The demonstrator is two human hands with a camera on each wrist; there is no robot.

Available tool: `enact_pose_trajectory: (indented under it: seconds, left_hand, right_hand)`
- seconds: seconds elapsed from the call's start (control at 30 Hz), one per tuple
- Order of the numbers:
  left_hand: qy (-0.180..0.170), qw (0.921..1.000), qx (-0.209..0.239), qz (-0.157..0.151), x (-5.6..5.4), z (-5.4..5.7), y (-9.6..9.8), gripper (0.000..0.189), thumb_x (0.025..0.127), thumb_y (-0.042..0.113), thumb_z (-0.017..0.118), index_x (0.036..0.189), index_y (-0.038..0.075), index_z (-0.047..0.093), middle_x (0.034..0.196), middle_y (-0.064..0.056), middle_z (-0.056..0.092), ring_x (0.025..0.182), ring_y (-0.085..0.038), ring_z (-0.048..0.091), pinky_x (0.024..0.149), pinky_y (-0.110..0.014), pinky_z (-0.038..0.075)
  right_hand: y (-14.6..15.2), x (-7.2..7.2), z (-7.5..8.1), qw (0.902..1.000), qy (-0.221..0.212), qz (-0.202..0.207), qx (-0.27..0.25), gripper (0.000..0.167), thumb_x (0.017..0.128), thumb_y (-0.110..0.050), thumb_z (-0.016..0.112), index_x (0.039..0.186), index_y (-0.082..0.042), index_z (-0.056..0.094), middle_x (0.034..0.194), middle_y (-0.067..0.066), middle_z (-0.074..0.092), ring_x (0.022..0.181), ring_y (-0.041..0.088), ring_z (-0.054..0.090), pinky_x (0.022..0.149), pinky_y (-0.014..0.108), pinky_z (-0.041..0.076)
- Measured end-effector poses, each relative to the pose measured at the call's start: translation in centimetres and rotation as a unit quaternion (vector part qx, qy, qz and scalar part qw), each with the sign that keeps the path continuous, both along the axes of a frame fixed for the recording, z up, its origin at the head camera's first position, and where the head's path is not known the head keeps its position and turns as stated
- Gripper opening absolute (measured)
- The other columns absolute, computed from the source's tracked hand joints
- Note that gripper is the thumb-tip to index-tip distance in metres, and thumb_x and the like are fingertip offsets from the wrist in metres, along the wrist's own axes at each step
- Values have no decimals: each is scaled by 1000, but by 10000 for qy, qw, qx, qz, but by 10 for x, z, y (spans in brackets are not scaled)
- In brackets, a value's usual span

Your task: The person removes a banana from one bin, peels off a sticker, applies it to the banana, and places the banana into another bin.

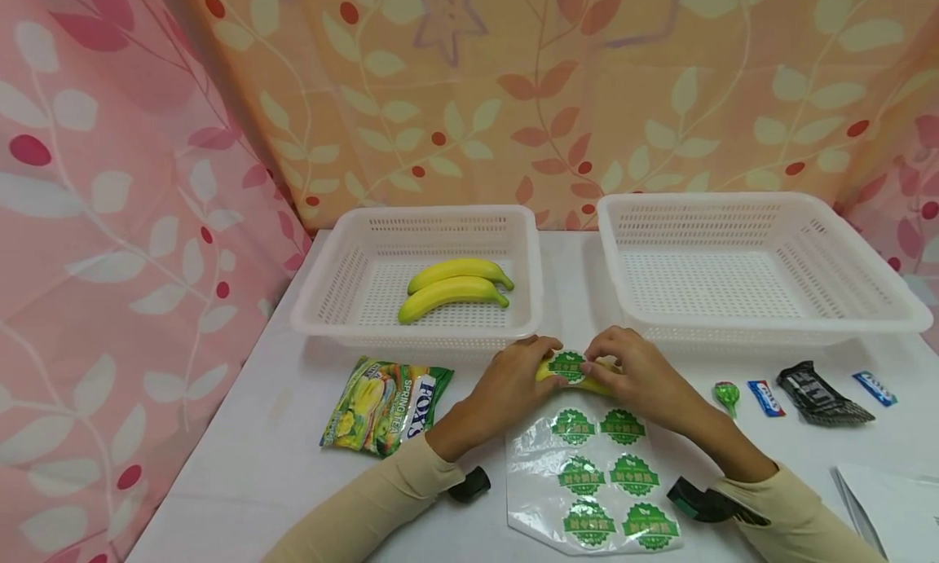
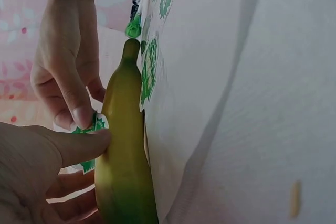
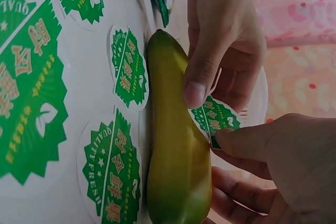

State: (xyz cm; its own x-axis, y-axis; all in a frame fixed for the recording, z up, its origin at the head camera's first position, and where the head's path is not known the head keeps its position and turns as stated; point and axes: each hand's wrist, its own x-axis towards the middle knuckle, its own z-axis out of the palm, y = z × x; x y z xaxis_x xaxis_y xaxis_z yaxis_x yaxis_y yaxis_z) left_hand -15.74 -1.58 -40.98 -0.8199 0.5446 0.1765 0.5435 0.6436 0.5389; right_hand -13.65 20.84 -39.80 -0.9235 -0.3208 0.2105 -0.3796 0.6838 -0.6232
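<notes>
"One sticker [image 1: 567, 367], one banana [image 1: 597, 384]: where are they, and what have you got hold of?"

"The banana is straight ahead of me, at the 12 o'clock end of the sticker sheet [image 1: 530, 481]. My left hand [image 1: 509, 384] is wrapped about it, thumb down by the sticker; my right hand [image 1: 649, 376] pinches the sticker's edge between thumb and finger."

"What worries you?"

"The curve, first. The sticker stands partly away from the peel in both wrist views, though I can't tell how much is stuck. Flat film on a rounded side could crease if I pressed it down unevenly."

"And your fingers?"

"If the backing clung to my thumb, letting go too fast might drag the sticker askew. If my left hand slackened, the banana could roll under the pinch."

"Anything further out?"

"The sheet lies at 6 o'clock from the banana, so a low wrist could snag it. The white basket [image 1: 411, 332] at 10 o'clock, with its pair of bananas [image 1: 447, 291], is near enough for my left knuckles to bump. The other basket [image 1: 770, 327], at 2, and the lollipop [image 1: 726, 394], at 3, seem smaller risks."
</notes>
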Motion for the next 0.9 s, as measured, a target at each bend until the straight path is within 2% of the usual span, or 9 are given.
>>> enact_pose_trajectory:
  seconds: [0.17,0.23,0.33,0.4,0.53,0.7,0.9]
  left_hand:
    - [-165,9998,84,94,1,1,1,38,97,25,81,125,12,59,117,-2,70,103,-16,65,88,-28,53]
    - [-245,9996,115,126,2,2,1,36,96,25,82,119,13,56,109,-1,66,94,-14,61,81,-25,51]
    - [-294,9994,150,89,2,2,1,34,96,24,82,114,15,54,103,2,62,88,-12,55,76,-22,46]
    - [-233,9997,80,42,2,2,2,33,97,23,81,118,15,57,107,2,65,92,-12,59,80,-24,48]
    - [-8,9997,-235,-57,2,2,2,35,99,26,78,131,15,67,120,0,70,106,-13,63,89,-29,51]
    - [96,9985,-513,-145,1,3,2,40,101,29,74,138,13,70,122,-1,72,112,-14,64,93,-31,53]
    - [131,9986,-475,-173,2,4,0,40,100,31,76,135,13,73,121,-2,72,107,-14,66,90,-28,55]
  right_hand:
    - [1,-1,0,9995,231,117,-160,19,92,-6,82,104,-13,68,106,0,67,104,24,64,83,42,57]
    - [1,-2,-1,9992,184,298,-200,22,92,-7,83,110,-14,71,112,1,67,108,26,63,84,44,58]
    - [1,-2,-2,9987,-78,500,-15,30,93,-12,82,122,-16,75,126,5,66,118,30,61,94,53,54]
    - [1,-3,-3,9981,-239,532,199,36,94,-16,82,128,-14,74,131,8,65,123,33,59,99,57,50]
    - [1,-3,-4,9972,-308,439,519,37,94,-22,83,127,-10,74,131,10,65,123,34,58,103,61,48]
    - [0,-2,-4,9965,-195,379,719,38,95,-28,82,127,-10,74,126,8,67,117,30,61,98,57,51]
    - [-4,0,-4,9940,-43,337,1043,39,96,-30,80,129,-9,74,118,4,70,105,22,64,89,47,54]
